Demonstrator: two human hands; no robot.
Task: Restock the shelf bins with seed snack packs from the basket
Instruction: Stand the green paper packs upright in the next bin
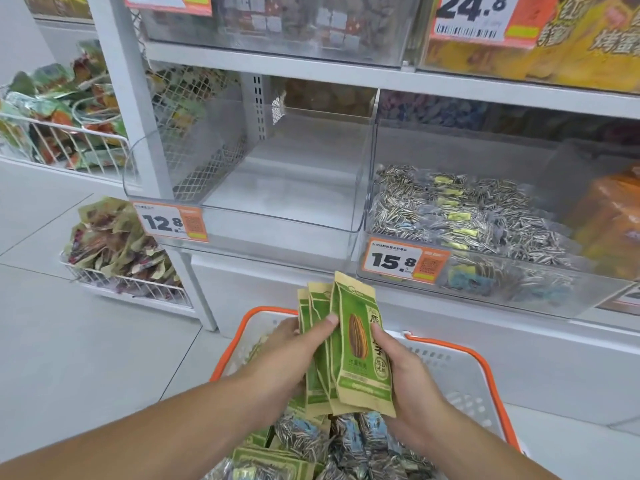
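Note:
Both my hands hold an upright stack of green and tan seed snack packs (356, 344) above the basket. My left hand (294, 344) grips the stack's left side, thumb on the front pack. My right hand (405, 368) grips its right edge. Below them the white basket with an orange rim (485, 368) holds more green packs and clear packs of striped seeds (332, 441). Straight ahead is an empty clear shelf bin (277, 202) with a 12.8 price tag (171, 221). The clear bin (485, 271) to its right, tagged 15.8, holds striped seed packs.
White wire baskets of mixed snack bags hang at the left (59, 133) and lower left (117, 251). A white shelf post (138, 98) stands beside the empty bin. Upper shelf bins (277, 26) carry other goods. An orange bag (613, 220) fills the far right bin.

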